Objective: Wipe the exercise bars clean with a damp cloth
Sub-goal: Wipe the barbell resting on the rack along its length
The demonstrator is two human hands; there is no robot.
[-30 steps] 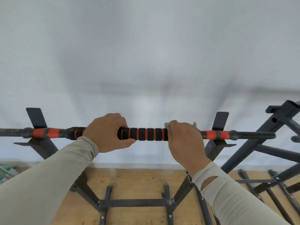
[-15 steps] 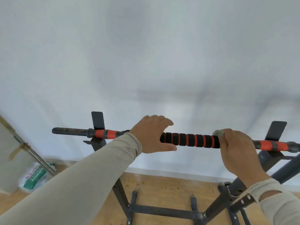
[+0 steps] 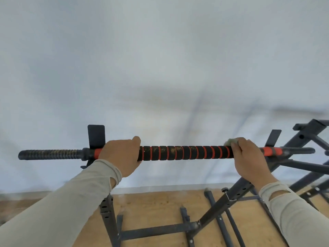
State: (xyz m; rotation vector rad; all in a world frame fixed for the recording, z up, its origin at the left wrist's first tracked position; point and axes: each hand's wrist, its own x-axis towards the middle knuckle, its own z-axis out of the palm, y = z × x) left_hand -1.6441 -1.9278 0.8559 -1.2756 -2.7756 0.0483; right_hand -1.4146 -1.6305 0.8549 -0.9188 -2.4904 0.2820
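Foam-sleeved in black and orange, the exercise bar lies across the dark rack. In the head view, the left hand has slid outward to the grip's left end and curls around it. The right hand has moved right, clamping a pale cloth on the bar. More foam lies exposed between them, dusty specks remaining, so wiping likely continues.

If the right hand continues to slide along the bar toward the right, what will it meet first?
Probably the upright rack hook that cradles the bar. The right hand, gripping the cloth around the bar, first crosses the orange band; the hook rises just beyond, though depth is uncertain.
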